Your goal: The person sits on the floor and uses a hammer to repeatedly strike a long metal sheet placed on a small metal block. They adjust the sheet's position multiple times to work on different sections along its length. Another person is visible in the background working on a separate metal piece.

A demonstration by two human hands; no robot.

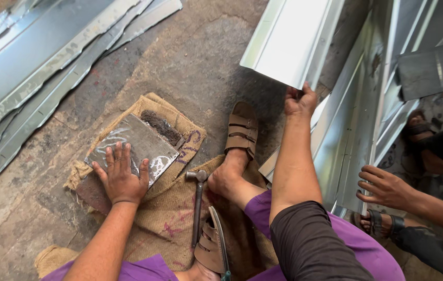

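— What's around you down there?

— Rough concrete floor point(190, 57), stained and dusty, with long strips of sheet metal point(34, 67) lying along my upper left. I sit on burlap sacking point(174, 203), purple trousers, brown sandals on both feet.

— And your hands?

— My left hand point(121, 177) lies flat, fingers spread wide, palm down on a small square metal plate point(135, 145). It grips nothing, it only presses. The plate is dull grey with shiny, crinkled patches (a clear film over it, perhaps; I cannot tell), and it rests on a folded piece of sacking with a dark rusty pad point(161, 127) showing past its far edge.

— The right?

— My right hand point(299, 101) reaches forward and is closed on the lower edge of a folded galvanised sheet point(291, 39), fingers curled over the rim. That sheet is bright and clean, bent into a shallow channel, tilted up away from me, just beyond my right foot.

— Any tools?

— A hammer point(198, 203) lies on the sacking between my feet, head pointing away from me, untouched.

— Anyone else?

— Another person's hand point(385, 187) rests, fingers loosely spread, against more folded metal channels point(362, 135) at my right, their sandalled foot below it.
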